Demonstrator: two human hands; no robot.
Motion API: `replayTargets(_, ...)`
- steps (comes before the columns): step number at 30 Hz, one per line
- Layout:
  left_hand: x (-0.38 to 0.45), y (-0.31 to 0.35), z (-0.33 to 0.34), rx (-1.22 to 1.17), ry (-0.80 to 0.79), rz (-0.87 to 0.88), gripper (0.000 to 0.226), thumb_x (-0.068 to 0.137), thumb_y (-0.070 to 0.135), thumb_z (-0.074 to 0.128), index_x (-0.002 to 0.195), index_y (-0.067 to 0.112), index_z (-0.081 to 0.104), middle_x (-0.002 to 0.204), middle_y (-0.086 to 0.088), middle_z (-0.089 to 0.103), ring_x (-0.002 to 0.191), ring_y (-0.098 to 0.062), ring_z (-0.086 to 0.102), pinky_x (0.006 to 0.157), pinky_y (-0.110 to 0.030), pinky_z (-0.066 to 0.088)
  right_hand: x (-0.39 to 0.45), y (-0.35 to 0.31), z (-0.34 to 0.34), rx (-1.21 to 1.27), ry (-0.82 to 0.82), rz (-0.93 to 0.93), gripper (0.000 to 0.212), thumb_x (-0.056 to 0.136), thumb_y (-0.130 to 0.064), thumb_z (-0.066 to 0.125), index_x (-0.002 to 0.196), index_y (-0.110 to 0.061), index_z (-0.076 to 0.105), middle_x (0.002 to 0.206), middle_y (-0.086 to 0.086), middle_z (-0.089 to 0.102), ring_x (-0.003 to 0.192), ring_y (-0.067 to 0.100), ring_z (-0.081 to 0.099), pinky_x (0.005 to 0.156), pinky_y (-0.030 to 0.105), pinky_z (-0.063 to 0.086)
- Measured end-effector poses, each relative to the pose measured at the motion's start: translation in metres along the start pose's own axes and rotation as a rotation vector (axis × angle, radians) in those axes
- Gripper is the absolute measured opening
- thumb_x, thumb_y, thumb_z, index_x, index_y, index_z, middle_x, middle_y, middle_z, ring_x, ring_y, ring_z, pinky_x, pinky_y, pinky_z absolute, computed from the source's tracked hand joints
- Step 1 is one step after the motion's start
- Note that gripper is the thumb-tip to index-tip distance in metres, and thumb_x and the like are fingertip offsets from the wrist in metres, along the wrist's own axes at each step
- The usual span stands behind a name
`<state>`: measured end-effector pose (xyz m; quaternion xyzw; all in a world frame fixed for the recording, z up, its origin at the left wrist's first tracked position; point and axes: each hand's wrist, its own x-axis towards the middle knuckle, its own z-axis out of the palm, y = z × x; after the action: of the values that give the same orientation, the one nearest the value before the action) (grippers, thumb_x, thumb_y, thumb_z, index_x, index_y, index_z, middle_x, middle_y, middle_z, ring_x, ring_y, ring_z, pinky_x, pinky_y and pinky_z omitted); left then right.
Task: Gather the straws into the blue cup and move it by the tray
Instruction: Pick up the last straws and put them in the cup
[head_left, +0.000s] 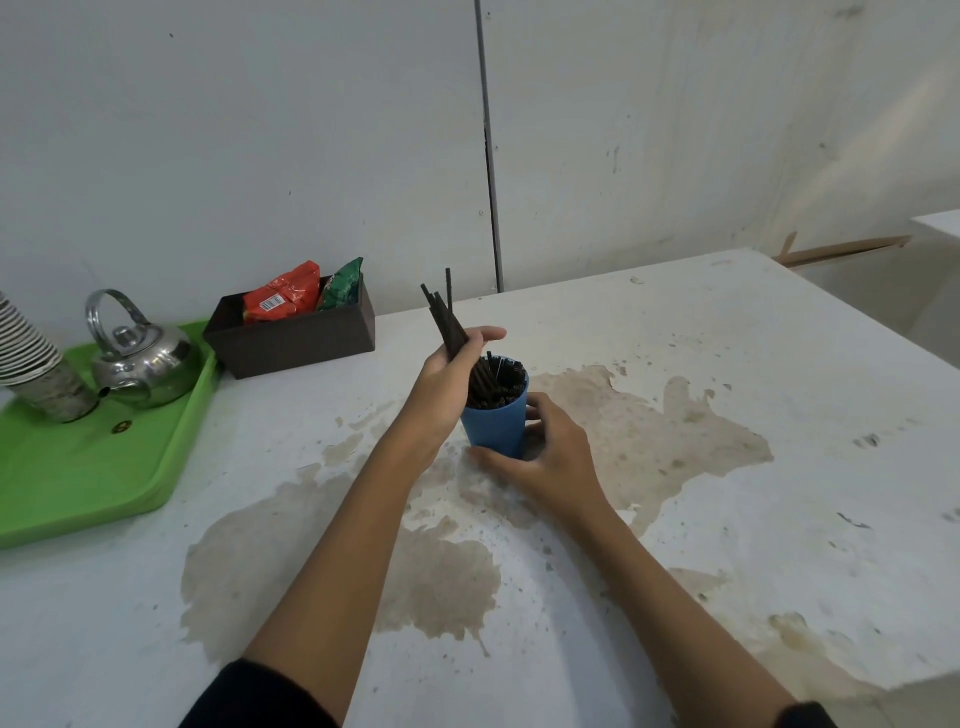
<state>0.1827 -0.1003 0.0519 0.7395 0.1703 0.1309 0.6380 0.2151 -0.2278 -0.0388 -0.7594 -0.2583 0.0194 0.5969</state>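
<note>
Your left hand (447, 374) pinches a bundle of dark straws (445, 319) tilted over the blue cup (493, 428), which stands mid-table, well apart from the green tray (78, 478), while your right hand (545, 457) wraps its base.

Blue cup (493, 427) stands upright on the stained white tabletop at centre frame, packed with dark straws (496, 384) standing on end, a further tilted bunch (448, 319) poking up just left of its rim, and the green tray (93, 467) sits well apart at far left.
</note>
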Motion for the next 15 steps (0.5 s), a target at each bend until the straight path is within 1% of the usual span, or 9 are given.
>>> replayTargets(3,-0.003,0.004,-0.003,0.000,-0.019,-0.042,0.029,0.099,0.046,0.050,0.122,0.038,0.067,0.124,0.021,0.061,0.124,-0.006,0.052,0.107,-0.036,0.041,0.002,-0.001,-0.008,0.036,-0.087,0.038,0.086,0.058,-0.055,0.088,0.132,-0.035,0.049,0.122,-0.012,0.063,0.101,0.005,0.064,0.079,0.025,0.058)
replayTargets(5,-0.006,0.006,-0.005,0.015,-0.041,-0.069,0.035,0.096,0.050,0.052,0.128,0.038,0.062,0.123,0.019,0.061,0.123,-0.008,0.053,0.104,-0.037,0.043,0.005,-0.010,-0.020,0.125,-0.144,0.102,0.096,0.059,-0.063,0.084,0.140,-0.037,0.041,0.132,-0.012,0.055,0.114,0.004,0.057,0.088,0.026,0.053)
replayTargets(6,-0.006,0.006,-0.006,0.029,-0.051,-0.077,0.037,0.097,0.051,0.050,0.129,0.039,0.061,0.124,0.017,0.061,0.124,-0.009,0.053,0.104,-0.038,0.043,0.008,-0.019,-0.028,0.173,-0.137,0.118,0.095,0.063,-0.067,0.077,0.143,-0.035,0.038,0.133,-0.012,0.052,0.117,0.001,0.054,0.090,0.024,0.049)
replayTargets(7,-0.007,0.006,-0.007,0.046,-0.060,-0.082,0.036,0.098,0.051,0.048,0.130,0.040,0.060,0.127,0.016,0.060,0.125,-0.010,0.053,0.105,-0.039,0.043,0.013,-0.031,-0.035,0.206,-0.108,0.112,0.088,0.070,-0.069,0.068,0.145,-0.032,0.038,0.132,-0.014,0.051,0.117,-0.005,0.051,0.091,0.021,0.045)
replayTargets(9,-0.007,0.006,-0.008,0.089,-0.069,-0.082,0.037,0.100,0.051,0.041,0.132,0.042,0.059,0.135,0.013,0.058,0.127,-0.011,0.050,0.106,-0.041,0.043,0.031,-0.062,-0.046,0.218,-0.051,0.051,0.063,0.089,-0.060,0.053,0.144,-0.031,0.042,0.128,-0.021,0.051,0.112,-0.019,0.047,0.094,0.012,0.041)
replayTargets(10,-0.006,0.006,-0.008,0.115,-0.071,-0.083,0.038,0.101,0.052,0.039,0.133,0.042,0.058,0.136,0.012,0.056,0.127,-0.012,0.049,0.106,-0.041,0.043,0.042,-0.080,-0.048,0.189,-0.039,0.015,0.052,0.095,-0.051,0.050,0.143,-0.031,0.045,0.128,-0.022,0.052,0.111,-0.021,0.046,0.095,0.008,0.039)
replayTargets(11,-0.006,0.007,-0.007,0.141,-0.070,-0.086,0.040,0.101,0.052,0.038,0.135,0.041,0.056,0.135,0.012,0.056,0.126,-0.012,0.049,0.106,-0.041,0.044,0.053,-0.095,-0.047,0.150,-0.046,-0.024,0.045,0.099,-0.043,0.049,0.142,-0.030,0.048,0.130,-0.020,0.054,0.114,-0.018,0.048,0.097,0.007,0.038)
replayTargets(13,-0.005,0.008,-0.007,0.176,-0.065,-0.102,0.044,0.100,0.054,0.039,0.138,0.038,0.054,0.131,0.010,0.056,0.120,-0.014,0.050,0.103,-0.040,0.046,0.076,-0.116,-0.042,0.109,-0.089,-0.062,0.038,0.099,-0.027,0.050,0.137,-0.026,0.054,0.133,-0.007,0.060,0.118,0.000,0.057,0.105,0.021,0.042)
replayTargets(15,-0.005,0.009,-0.008,0.182,-0.054,-0.114,0.047,0.098,0.055,0.044,0.139,0.033,0.053,0.130,0.007,0.058,0.116,-0.014,0.053,0.103,-0.040,0.047,0.090,-0.125,-0.040,0.140,-0.152,-0.020,0.035,0.097,-0.013,0.047,0.129,-0.018,0.060,0.128,0.002,0.063,0.109,0.013,0.067,0.105,0.033,0.047)
